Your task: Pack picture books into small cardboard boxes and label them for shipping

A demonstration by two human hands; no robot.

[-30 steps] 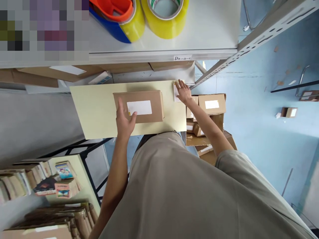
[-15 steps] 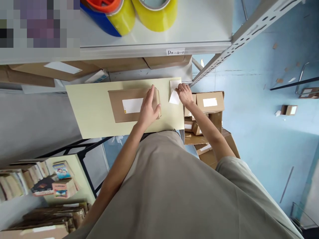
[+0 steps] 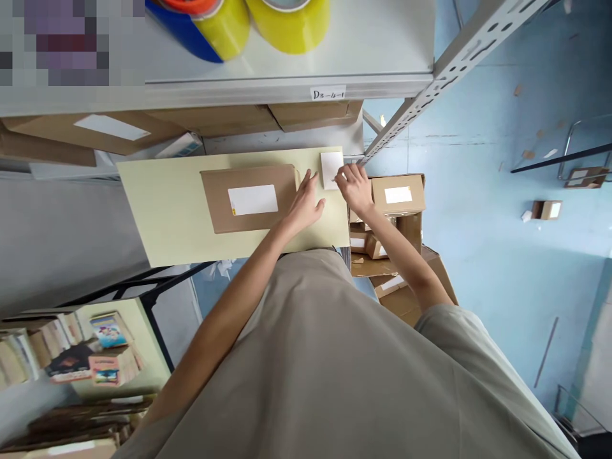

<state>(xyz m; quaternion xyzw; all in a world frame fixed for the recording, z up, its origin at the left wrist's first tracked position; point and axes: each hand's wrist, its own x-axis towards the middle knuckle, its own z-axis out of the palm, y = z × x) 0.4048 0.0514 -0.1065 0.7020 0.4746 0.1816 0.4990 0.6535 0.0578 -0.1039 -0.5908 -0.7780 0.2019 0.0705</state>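
Note:
A brown cardboard box [image 3: 248, 199] with a white label lies flat on a pale yellow board [image 3: 162, 204]. My left hand [image 3: 306, 205] rests at the box's right end, fingers spread toward a small white paper [image 3: 331, 169] near the board's far right corner. My right hand [image 3: 354, 188] pinches that paper's right edge with its fingertips.
A grey metal shelf [image 3: 296, 86] above carries yellow tape rolls [image 3: 287, 19] and a blue and orange tape dispenser [image 3: 191, 25]. Labelled cardboard boxes [image 3: 399, 194] are piled on the blue floor at right. Books [image 3: 90, 357] stand on a lower shelf at left.
My left hand slid from the box's near left side across to its right end. My right hand lifted the white paper off the board, then brought it flat again.

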